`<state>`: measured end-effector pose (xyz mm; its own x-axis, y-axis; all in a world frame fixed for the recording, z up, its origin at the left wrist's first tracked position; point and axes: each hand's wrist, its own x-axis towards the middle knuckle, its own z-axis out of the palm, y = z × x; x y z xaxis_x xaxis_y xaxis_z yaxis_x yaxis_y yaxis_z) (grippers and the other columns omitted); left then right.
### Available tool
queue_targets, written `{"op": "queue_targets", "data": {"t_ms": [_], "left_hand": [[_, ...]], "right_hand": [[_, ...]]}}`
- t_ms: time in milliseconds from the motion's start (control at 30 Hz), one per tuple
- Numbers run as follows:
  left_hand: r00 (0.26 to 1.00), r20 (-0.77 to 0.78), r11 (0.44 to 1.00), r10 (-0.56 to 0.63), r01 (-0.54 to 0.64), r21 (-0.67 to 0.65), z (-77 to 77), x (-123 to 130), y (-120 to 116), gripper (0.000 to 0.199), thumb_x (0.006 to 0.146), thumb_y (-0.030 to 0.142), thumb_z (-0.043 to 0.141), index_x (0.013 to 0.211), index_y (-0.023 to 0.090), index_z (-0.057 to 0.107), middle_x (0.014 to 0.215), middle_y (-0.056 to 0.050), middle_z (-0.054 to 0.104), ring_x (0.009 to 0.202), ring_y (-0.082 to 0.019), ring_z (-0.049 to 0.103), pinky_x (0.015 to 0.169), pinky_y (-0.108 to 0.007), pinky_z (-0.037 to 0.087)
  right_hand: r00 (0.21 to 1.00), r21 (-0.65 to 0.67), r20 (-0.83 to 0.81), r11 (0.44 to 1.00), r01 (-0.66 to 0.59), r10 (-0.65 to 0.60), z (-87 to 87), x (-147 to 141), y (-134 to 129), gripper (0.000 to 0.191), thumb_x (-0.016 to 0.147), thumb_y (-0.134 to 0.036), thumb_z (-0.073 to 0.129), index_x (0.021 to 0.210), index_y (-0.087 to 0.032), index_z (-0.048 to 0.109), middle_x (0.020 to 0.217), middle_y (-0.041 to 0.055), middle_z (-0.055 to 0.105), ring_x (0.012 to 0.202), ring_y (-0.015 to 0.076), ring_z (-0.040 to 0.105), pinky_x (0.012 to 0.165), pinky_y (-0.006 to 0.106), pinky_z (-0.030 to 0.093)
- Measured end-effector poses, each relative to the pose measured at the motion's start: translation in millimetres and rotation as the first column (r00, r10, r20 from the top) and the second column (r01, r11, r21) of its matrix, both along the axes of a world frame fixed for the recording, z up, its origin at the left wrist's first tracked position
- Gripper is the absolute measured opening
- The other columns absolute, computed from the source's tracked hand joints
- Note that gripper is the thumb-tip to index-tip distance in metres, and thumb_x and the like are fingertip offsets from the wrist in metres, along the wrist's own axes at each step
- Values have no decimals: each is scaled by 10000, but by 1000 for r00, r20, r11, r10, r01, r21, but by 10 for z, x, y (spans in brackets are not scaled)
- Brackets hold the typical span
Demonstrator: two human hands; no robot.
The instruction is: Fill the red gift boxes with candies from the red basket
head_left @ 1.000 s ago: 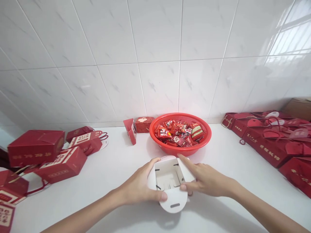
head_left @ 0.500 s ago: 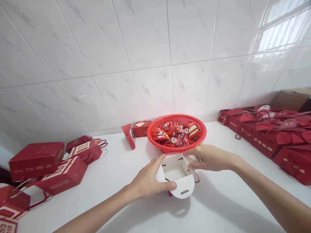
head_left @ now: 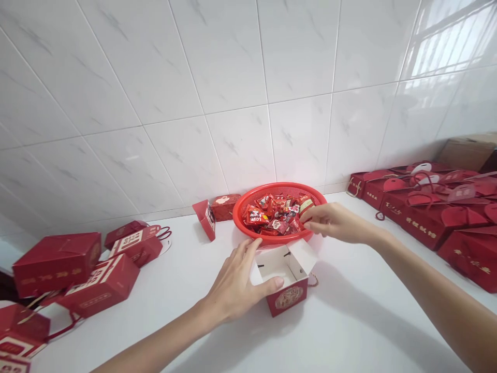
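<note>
A small red gift box [head_left: 289, 299] with a white inside and a gold round print stands open on the white table. My left hand [head_left: 248, 285] holds it from the left, thumb over the near rim and fingers along the far left side. Just behind the box sits a red plastic basket [head_left: 243, 223] of wrapped candies [head_left: 277, 210]. My right hand [head_left: 334, 223] is over the basket's right edge, its fingers bent together among the candies. What lies between those fingertips is hidden. A white flap [head_left: 305, 255] stands up on the box's right side.
Several red gift boxes [head_left: 58, 259] lie in a pile at the left. Rows of red boxes with cord handles [head_left: 427, 212] fill the right side. A folded red card [head_left: 204, 219] and a red packet [head_left: 225, 207] stand by the tiled wall [head_left: 233, 145].
My right hand has left the box and moved up to the candies in the basket. The rounded white front flap has gone from view, so the box's printed front shows.
</note>
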<state>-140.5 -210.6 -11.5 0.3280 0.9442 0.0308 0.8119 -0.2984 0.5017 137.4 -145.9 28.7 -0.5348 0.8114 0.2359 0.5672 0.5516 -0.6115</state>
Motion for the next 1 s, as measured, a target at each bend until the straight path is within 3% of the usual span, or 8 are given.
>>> {"op": "queue_targets", "data": {"t_ms": [200, 367, 433, 533, 633, 767, 867, 1000], "left_hand": [[995, 93, 997, 45, -51, 60, 422, -40, 244, 511, 926, 612, 449, 1171, 228, 681, 1256, -81, 671, 1165, -301, 604, 978, -437, 485], [985, -84, 985, -153, 159, 62, 641, 58, 743, 331, 903, 415, 482, 954, 222, 746, 1103, -39, 740, 1039, -253, 657, 906, -346, 493], [932, -255, 965, -257, 230, -129, 623, 132, 981, 388, 903, 453, 460, 1008, 213, 745, 1112, -64, 744, 1024, -274, 668, 891, -358, 494], [831, -453, 919, -322, 160, -360, 501, 265, 1321, 674, 848, 648, 476, 1356, 219, 587, 1392, -130, 611, 1221, -351, 587, 993, -426, 457], [798, -536, 923, -276, 64, -379, 328, 413, 1572, 1042, 687, 709, 625, 1569, 285, 267, 1625, -143, 305, 1424, -422, 373, 1085, -509, 387], [724, -650, 947, -231, 15, -320, 155, 586, 1710, 1150, 545, 584, 770, 1556, 342, 278, 1658, -155, 180, 1472, -531, 168, 1040, -658, 384], [693, -680, 962, -237, 73, -261, 100, 627, 1720, 1073, 573, 493, 771, 1531, 272, 342, 1571, -219, 315, 1411, -523, 317, 993, -620, 453], [705, -651, 959, -282, 215, -184, 55, 565, 1741, 847, 604, 459, 750, 1380, 199, 530, 1440, -214, 460, 1161, -442, 602, 929, -519, 528]], "right_hand": [[934, -113, -288, 976, 186, -212, -163, -72, 550, 177, 819, -246, 544, 830, -139, 684, 856, 79, 721, 743, 190, 669, 704, 301, 530], [955, -67, 15, 953, 296, -295, -323, -282, 886, 212, 877, -223, 528, 942, -152, 717, 953, 69, 745, 846, 189, 690, 752, 268, 509], [949, -71, 137, 952, 296, -285, -365, -341, 961, 198, 879, -258, 574, 961, -160, 726, 955, 73, 746, 886, 220, 690, 763, 282, 502], [939, -94, 205, 949, 301, -278, -420, -367, 1027, 324, 824, -336, 686, 1076, -134, 718, 1020, 123, 742, 990, 306, 675, 820, 337, 502], [929, -129, 282, 950, 285, -240, -442, -361, 1039, 664, 790, -437, 737, 1360, -133, 587, 1283, 175, 655, 1189, 354, 597, 959, 383, 470], [897, -202, 426, 954, 222, -119, -411, -390, 1019, 980, 730, -524, 772, 1557, -224, 342, 1521, 170, 454, 1405, 405, 393, 1106, 493, 357], [892, -214, 443, 956, 201, -88, -393, -420, 1026, 982, 667, -478, 826, 1524, -251, 404, 1502, 157, 479, 1405, 420, 386, 1104, 519, 353], [922, -156, 381, 978, 136, -67, -430, -420, 1075, 807, 622, -330, 866, 1369, -227, 578, 1310, 132, 635, 1239, 374, 557, 985, 418, 458]]}}
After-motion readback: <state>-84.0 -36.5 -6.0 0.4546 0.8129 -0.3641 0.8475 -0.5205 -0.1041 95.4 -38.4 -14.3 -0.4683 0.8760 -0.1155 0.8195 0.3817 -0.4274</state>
